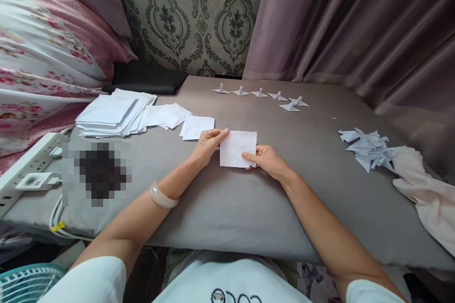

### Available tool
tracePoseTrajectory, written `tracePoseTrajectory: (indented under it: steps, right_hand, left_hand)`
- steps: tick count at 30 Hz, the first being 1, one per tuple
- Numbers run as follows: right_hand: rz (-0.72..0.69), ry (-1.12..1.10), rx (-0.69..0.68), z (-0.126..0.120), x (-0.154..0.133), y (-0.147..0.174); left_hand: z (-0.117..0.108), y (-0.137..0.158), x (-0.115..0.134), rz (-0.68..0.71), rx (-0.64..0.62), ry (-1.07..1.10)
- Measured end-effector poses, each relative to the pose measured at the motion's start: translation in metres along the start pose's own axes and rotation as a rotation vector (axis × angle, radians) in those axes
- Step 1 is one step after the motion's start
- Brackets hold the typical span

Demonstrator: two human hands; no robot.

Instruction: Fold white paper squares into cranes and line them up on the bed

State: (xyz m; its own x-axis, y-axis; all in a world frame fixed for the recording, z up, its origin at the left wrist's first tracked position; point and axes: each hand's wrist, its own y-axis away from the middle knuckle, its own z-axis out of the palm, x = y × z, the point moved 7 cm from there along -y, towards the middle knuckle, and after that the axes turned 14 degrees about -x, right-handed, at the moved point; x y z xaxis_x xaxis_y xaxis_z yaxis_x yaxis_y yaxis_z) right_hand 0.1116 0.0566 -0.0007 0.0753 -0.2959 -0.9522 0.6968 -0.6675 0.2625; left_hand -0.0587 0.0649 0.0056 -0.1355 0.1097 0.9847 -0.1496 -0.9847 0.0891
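Note:
A square sheet of white paper is held up above the grey table cover, in front of my body. My left hand pinches its upper left edge, thumb on the near face. My right hand grips the lower right side, thumb on the front and fingers behind, partly hidden. Just left of my left hand lie a few small paper squares. More loose squares spread from there toward a thick stack of white paper.
Several folded paper birds stand in a row at the back. A pile of folded paper lies at right by a pale cloth. A power strip with chargers sits at left, near a blurred dark patch.

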Motion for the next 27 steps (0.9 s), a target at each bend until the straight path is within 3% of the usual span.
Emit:
tracePoseTrajectory:
  steps: [5,9,13,16,20,23,27]
  right_hand:
    - [0.057,-0.034,0.049,-0.007,0.003,0.002]
    - [0.017,-0.068,0.186,-0.025,0.000,0.006]
    - [-0.001,-0.051,0.337,-0.045,-0.004,0.015]
    - [0.020,0.095,0.283,-0.048,-0.007,0.018]
    - [0.007,0.237,0.159,-0.045,-0.013,0.020]
    - [0.004,0.224,0.215,-0.050,-0.014,0.021]
    - [0.009,0.188,0.324,-0.058,-0.008,0.020]
  left_hand:
    - [-0.006,-0.001,-0.002,0.019,0.051,0.071]
    - [-0.007,-0.004,-0.005,0.002,0.028,0.113]
    - [-0.003,-0.005,0.002,0.004,0.007,-0.003]
    - [0.007,-0.005,0.012,0.025,-0.028,-0.150]
    - [0.036,-0.007,0.002,-0.066,-0.251,-0.261]
    - [0.039,-0.008,-0.005,-0.039,-0.159,-0.226]
    - [0.044,-0.005,-0.011,-0.011,-0.144,-0.177]
